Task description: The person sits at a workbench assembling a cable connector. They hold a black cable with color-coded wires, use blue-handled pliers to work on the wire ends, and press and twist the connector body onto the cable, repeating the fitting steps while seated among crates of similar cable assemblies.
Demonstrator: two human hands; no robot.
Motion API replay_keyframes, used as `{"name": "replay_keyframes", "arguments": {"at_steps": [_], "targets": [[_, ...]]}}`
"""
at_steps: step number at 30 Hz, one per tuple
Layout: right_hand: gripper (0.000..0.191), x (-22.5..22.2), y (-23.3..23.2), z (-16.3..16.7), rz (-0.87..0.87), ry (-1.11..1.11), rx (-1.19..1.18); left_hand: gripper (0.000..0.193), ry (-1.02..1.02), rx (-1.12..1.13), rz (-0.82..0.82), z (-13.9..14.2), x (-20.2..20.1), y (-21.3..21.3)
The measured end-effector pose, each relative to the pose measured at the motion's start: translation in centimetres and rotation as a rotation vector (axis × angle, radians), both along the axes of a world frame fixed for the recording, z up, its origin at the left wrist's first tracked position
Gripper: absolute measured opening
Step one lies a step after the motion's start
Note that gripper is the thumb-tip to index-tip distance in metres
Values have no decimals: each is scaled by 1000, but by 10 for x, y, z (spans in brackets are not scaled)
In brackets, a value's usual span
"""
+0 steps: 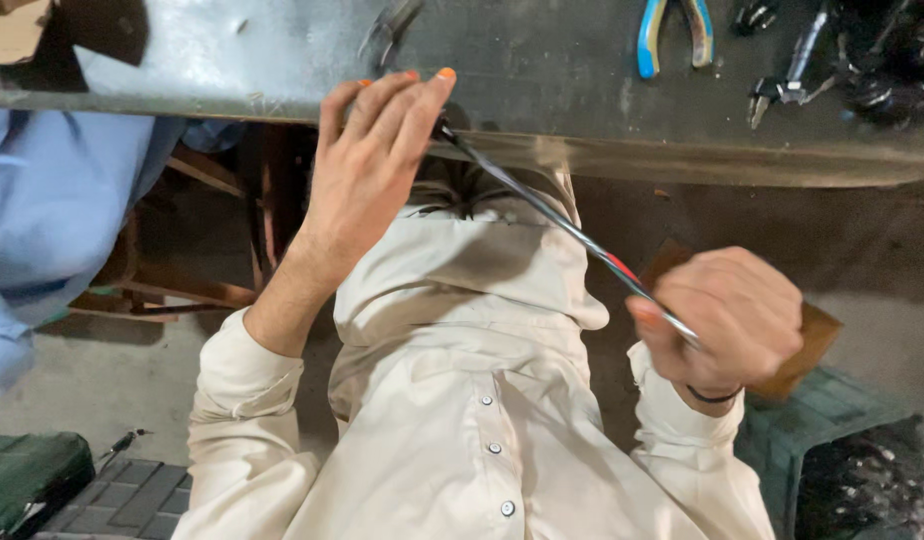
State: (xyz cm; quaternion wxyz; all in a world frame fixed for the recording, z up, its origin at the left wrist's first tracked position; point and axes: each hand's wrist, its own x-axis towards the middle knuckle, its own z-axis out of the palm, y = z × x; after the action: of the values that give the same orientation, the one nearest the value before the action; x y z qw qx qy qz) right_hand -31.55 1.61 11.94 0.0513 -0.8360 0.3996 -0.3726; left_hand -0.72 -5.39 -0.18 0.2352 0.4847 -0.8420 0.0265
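A thin metal rod (pixel 552 215) with a red band runs slantwise from the edge of the dark metal workbench (pixel 542 60) down to the right. My left hand (pixel 367 165) is closed around its upper end at the bench edge, fingers curled over it. My right hand (pixel 732 320) is fisted around the lower end, over my lap. What the rod's upper tip touches is hidden by my left hand.
Blue-and-yellow-handled pliers (pixel 674 35) and dark tools (pixel 797 70) lie on the bench at the back right. Another person's light blue sleeve (pixel 52 210) is at the left. A brown block (pixel 807 335) rests on a green crate (pixel 832 420) at the right.
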Motion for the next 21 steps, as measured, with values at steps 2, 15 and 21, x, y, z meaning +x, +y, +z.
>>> {"name": "replay_keyframes", "arguments": {"at_steps": [2, 15, 21], "targets": [[38, 13, -6, -10, -13, -437, -52, 37, 58, 2, 6, 10, -5, 1], [18, 35, -36, -87, 20, -579, 980, 30, 887, 694, -203, -13, -50, 68], [15, 22, -42, -92, 161, -711, 1244, 24, 1007, 897, -413, -7, -39, 71]]}}
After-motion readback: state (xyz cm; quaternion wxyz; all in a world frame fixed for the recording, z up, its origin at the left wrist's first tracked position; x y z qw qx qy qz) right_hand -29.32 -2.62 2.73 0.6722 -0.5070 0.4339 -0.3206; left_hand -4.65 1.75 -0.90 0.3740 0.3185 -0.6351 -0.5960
